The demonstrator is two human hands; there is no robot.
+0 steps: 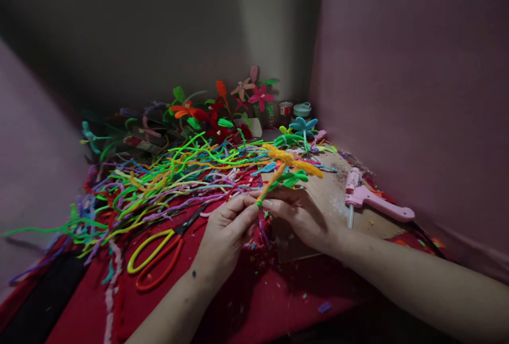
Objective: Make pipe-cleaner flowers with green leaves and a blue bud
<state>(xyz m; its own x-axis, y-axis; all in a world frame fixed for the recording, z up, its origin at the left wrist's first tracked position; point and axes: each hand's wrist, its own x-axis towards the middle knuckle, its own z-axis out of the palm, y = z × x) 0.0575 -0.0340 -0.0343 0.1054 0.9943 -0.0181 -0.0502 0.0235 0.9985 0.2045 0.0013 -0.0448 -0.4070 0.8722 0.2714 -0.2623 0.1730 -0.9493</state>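
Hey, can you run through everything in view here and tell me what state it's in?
Left hand: closed, pinching the flower's stem
Right hand: also pinching at the stem
Orange-yellow flower: held up, petals spread
Scissors: lying down, blades look nearly closed
Glue gun: on its side, glue stick protruding; can't tell if hot
Pipe cleaners: loose, tangled heap
Cardboard: flat, littered with scraps

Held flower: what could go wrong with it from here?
The flower might bend or tip, since the left hand and right hand pinch it only low on its stem. The right forearm could brush the glue gun beside it and perhaps jolt the flower.
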